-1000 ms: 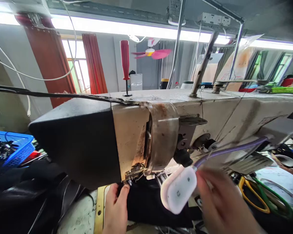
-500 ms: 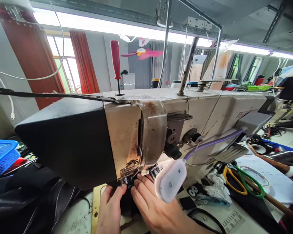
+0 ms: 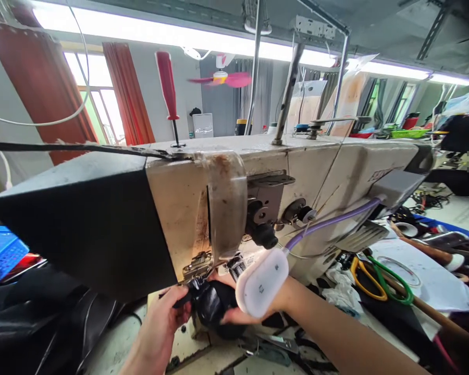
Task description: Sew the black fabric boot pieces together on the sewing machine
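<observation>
A black, shiny leather-like piece (image 3: 211,308) lies bunched beneath the needle area of the sewing machine (image 3: 273,156). My left hand (image 3: 160,320) pinches its left edge between thumb and fingers, close to the metal presser parts (image 3: 197,265). On the other side my right hand (image 3: 250,312) is closed around the piece, thumb in front. A white oval lamp (image 3: 263,284) on a purple flexible neck hides part of that hand. The needle tip and the stitching spot cannot be made out.
A red-handled screwdriver (image 3: 166,86) stands upright on the machine head. Right of it are yellow-and-green-handled scissors (image 3: 369,281), crumpled white tissue (image 3: 344,292) and small tools. Dark material (image 3: 62,317) and a blue basket (image 3: 2,255) lie at left.
My right hand has moved from lying flat near the needle to grasping the black piece from its right side, and more of the piece shows. The view has shifted slightly right.
</observation>
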`<state>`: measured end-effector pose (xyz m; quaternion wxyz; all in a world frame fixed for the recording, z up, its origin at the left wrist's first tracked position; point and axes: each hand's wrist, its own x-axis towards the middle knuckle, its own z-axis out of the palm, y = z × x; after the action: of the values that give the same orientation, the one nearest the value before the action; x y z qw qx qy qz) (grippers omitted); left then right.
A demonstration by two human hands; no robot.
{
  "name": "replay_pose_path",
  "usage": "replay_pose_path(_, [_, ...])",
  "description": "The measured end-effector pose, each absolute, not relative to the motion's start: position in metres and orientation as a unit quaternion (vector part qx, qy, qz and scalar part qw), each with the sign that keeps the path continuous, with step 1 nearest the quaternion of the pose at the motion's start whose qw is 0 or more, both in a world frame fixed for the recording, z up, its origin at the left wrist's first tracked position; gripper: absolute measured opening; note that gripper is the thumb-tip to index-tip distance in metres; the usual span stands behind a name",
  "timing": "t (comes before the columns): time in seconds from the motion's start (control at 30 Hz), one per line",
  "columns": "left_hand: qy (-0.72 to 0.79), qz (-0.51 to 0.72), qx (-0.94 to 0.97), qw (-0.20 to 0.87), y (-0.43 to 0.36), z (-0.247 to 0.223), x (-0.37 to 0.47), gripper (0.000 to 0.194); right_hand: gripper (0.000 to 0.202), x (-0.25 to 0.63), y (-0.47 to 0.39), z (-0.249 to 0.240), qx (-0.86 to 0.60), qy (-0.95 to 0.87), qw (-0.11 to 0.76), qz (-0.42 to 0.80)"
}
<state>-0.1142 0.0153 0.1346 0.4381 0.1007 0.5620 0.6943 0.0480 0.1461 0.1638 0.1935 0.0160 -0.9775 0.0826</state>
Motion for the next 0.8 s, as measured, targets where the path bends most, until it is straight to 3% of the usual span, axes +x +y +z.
replay_pose_path(0.1, [0.595, 0.678, 0.182, 0.391, 0.015, 0.129, -0.113, 0.035, 0.055, 0.045, 0.123, 0.138, -0.038, -0.937, 0.346, 0.027])
replay_pose_path(0.2, [0.633, 0.667, 0.193, 0.343, 0.013, 0.118, -0.11, 0.034, 0.049, 0.043, 0.101, 0.109, -0.119, -0.879, 0.459, -0.045])
replay_pose_path(0.33, [0.627, 0.673, 0.187, 0.347, 0.012, 0.112, -0.108, 0.035, 0.044, 0.042, 0.096, 0.101, -0.136, -0.9, 0.414, -0.022])
replay_pose_path(0.6, [0.578, 0.704, 0.159, 0.38, 0.015, 0.115, -0.11, 0.034, 0.06, 0.027, 0.107, 0.08, -0.115, -0.889, 0.44, -0.062])
replay_pose_path(0.8, [0.625, 0.669, 0.219, 0.336, 0.008, 0.111, -0.106, 0.037, 0.06, 0.038, 0.124, 0.091, -0.114, -0.946, 0.301, 0.041])
